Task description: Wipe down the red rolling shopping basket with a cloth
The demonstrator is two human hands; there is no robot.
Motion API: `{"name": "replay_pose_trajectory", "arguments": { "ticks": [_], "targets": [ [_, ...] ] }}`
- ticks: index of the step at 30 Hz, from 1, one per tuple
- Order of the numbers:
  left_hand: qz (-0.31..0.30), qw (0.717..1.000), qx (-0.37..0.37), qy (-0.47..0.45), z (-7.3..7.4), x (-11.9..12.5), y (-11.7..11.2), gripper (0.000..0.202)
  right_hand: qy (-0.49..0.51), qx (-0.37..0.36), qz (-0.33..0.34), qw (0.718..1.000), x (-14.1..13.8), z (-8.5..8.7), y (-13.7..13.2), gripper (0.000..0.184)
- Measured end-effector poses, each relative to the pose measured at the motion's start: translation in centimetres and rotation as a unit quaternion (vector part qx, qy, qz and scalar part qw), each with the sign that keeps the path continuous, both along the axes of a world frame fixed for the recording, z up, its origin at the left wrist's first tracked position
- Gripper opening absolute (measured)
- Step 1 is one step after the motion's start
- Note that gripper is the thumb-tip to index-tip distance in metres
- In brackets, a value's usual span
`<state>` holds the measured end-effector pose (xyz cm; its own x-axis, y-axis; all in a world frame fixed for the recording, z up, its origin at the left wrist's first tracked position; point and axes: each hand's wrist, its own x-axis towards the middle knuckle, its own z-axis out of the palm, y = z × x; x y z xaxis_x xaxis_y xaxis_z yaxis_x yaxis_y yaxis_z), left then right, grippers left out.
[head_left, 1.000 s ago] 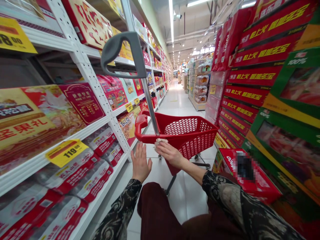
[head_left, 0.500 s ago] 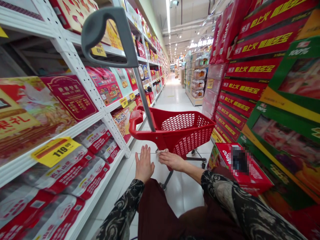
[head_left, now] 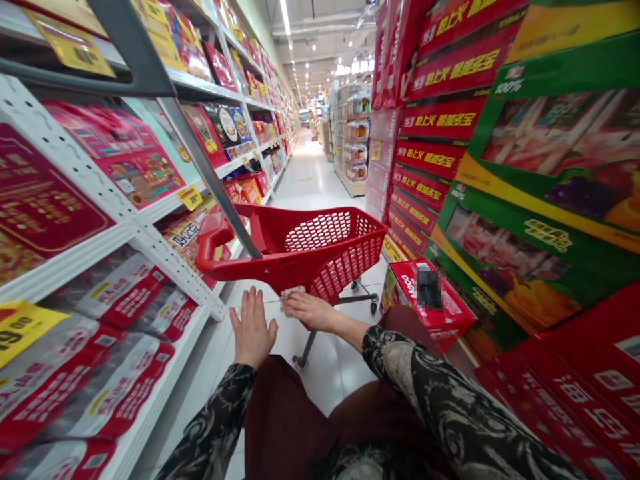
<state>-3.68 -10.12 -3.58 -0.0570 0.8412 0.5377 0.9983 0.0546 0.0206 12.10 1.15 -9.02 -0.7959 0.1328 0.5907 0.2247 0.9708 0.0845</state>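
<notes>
While gripping cloth [head_left: 292, 292] in half-closed right hand [head_left: 313, 312] at 6 o'clock, keeping empty left hand [head_left: 253, 330] flat at 7; seeing cart handle [head_left: 145, 60] newly cropped at 10.

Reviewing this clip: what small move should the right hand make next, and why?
Probably a short wipe along the end of the red cart: the right-hand grip holds a pale, crumpled cloth there, below the rim, though firm contact is hard to confirm. The left-hand grip is open, holding nothing.
</notes>
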Motion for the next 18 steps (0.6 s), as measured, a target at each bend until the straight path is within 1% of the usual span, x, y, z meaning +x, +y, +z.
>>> {"name": "replay_pose_trajectory", "arguments": {
  "ticks": [1, 2, 3, 4, 8, 9, 10, 11, 13, 18],
  "targets": [
    [-0.003, 1.000, 0.000, 0.000, 0.0, 0.1, 0.0, 0.068, -0.008, 0.003, 0.001, 1.000, 0.3, -0.5, 0.0, 0.024],
    [-0.007, 1.000, 0.001, 0.000, 0.0, 0.3, 0.1, 0.067, -0.004, 0.004, -0.001, 1.000, 0.5, -0.5, 0.0, 0.025],
    [-0.013, 1.000, 0.004, -0.001, 0.0, 0.5, 0.2, 0.067, 0.011, 0.004, -0.005, 1.000, 0.5, -0.1, 0.1, 0.025],
    [-0.022, 1.000, 0.008, -0.002, 0.1, 0.7, 0.2, 0.066, 0.036, 0.002, -0.011, 0.999, 0.3, 0.8, 0.1, 0.027],
    [-0.060, 0.997, 0.046, -0.011, 1.0, 1.7, 0.8, 0.068, 0.150, -0.015, -0.030, 0.988, -1.2, 5.6, 0.3, 0.031],
    [-0.066, 0.996, 0.059, -0.014, 1.2, 1.9, 1.0, 0.068, 0.162, -0.023, -0.033, 0.986, -1.5, 6.5, 0.3, 0.032],
    [-0.070, 0.995, 0.070, -0.015, 1.5, 2.1, 1.1, 0.068, 0.167, -0.032, -0.036, 0.985, -1.9, 6.9, 0.3, 0.032],
    [-0.073, 0.994, 0.078, -0.016, 1.6, 2.3, 1.2, 0.067, 0.167, -0.043, -0.041, 0.984, -2.1, 7.1, 0.2, 0.033],
    [-0.079, 0.993, 0.081, -0.014, 1.5, 2.3, 1.4, 0.065, 0.162, -0.062, -0.052, 0.984, -2.3, 6.4, 0.1, 0.034],
    [-0.103, 0.991, 0.085, -0.017, 0.0, 1.8, 1.1, 0.064, 0.133, -0.073, -0.054, 0.987, -1.6, 2.3, -0.2, 0.033]
  ]
}}
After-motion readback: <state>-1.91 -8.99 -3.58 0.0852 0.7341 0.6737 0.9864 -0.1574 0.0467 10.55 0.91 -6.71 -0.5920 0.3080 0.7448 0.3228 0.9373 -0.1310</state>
